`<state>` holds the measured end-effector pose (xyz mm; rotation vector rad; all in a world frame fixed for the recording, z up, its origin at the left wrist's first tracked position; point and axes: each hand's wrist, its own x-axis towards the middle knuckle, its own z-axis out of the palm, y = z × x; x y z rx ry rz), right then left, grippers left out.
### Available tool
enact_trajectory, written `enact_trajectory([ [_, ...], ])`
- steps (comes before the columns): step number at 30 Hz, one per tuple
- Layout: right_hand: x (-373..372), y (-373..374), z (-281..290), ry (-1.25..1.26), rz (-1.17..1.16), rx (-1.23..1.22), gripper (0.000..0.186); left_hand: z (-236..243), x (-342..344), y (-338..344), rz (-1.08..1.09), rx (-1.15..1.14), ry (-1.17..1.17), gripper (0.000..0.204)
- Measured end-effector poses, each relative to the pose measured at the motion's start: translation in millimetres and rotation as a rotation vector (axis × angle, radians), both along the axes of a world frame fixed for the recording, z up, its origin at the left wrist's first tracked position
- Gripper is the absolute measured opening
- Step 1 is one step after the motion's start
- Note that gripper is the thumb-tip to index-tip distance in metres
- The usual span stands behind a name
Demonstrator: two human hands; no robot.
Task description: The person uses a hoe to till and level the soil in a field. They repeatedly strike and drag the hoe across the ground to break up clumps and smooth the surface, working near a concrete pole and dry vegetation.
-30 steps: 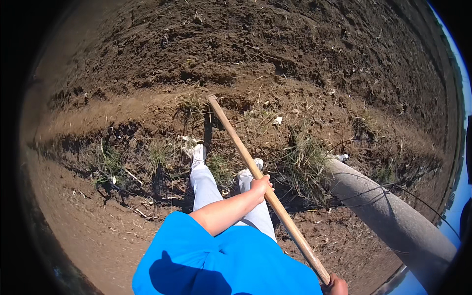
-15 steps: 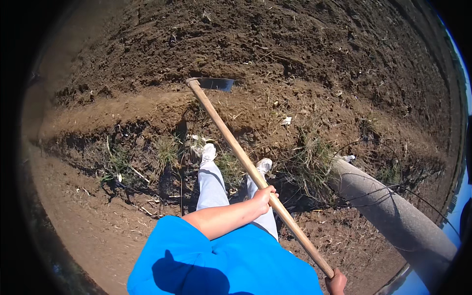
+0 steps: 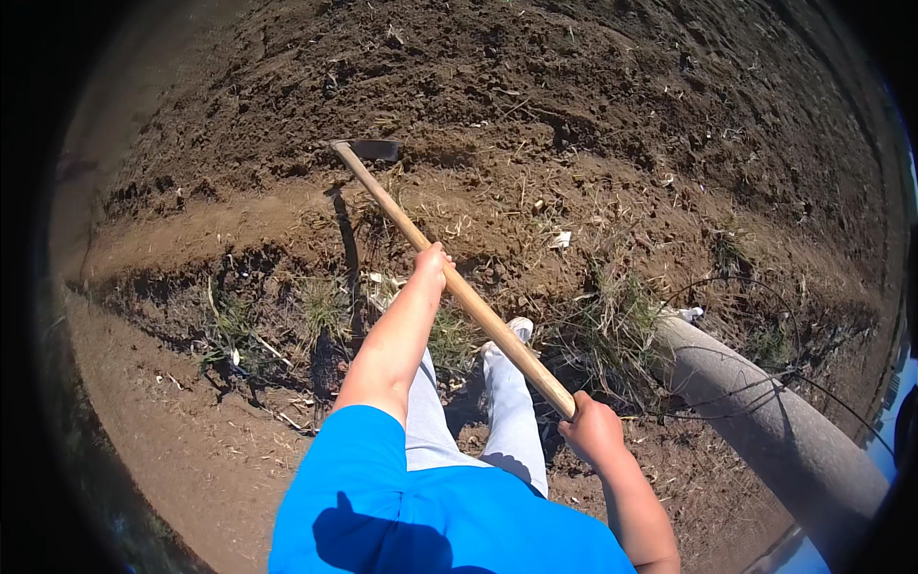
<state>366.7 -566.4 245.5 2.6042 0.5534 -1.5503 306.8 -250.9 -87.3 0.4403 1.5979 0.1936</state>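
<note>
A hoe (image 3: pixel 492 323) with a long pale wooden handle slants across the view, its dark flat blade (image 3: pixel 376 149) out over the soil ridge at the far end. Around the middle of the handle my left hand (image 3: pixel 434 263) is closed, the arm stretched forward. My right hand (image 3: pixel 593 428) grips the near end of the handle, to the right of my legs. The blade seems to hang above the ground, with the handle's shadow falling on the ridge below; its exact height I cannot tell.
A thick concrete pole (image 3: pixel 765 411) rises at the right, with thin dark wire (image 3: pixel 832 394) looping by it. Dry grass (image 3: pixel 617 330) grows at its base. Loose tilled soil (image 3: pixel 574 67) spreads ahead. A white scrap (image 3: pixel 561 239) lies on the ridge. My shoe (image 3: pixel 520 329) stands below the ridge.
Both hands and the hoe have moved forward, away from my body. The blade has shifted a little left and farther out. My left hand's grip is still around the handle's middle.
</note>
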Motion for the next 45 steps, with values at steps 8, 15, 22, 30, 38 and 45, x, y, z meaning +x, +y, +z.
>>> enact_trajectory([
  [8,-32,-108,125,-0.043,-0.002,-0.256,0.028,81,-14,-170,-0.201,-0.322,-0.031,0.020],
  [15,-73,-121,219,-0.145,-0.031,-0.244,0.019,139,-51,-198,-0.259,-0.476,-0.197,0.024],
  [22,-116,-108,305,-0.230,-0.150,-0.277,0.024,124,-45,-145,-0.332,-0.526,-0.165,0.017],
  [30,-192,-176,402,-0.699,-0.310,-0.565,0.022,221,-69,-245,-0.448,-0.735,-0.097,0.016],
  [38,-166,-211,244,-0.532,-0.296,-0.324,0.018,177,-28,-136,-0.319,-0.426,-0.137,0.012],
  [45,-37,-82,72,-0.338,-0.157,0.181,0.033,147,38,13,-0.146,0.034,-0.174,0.019],
])
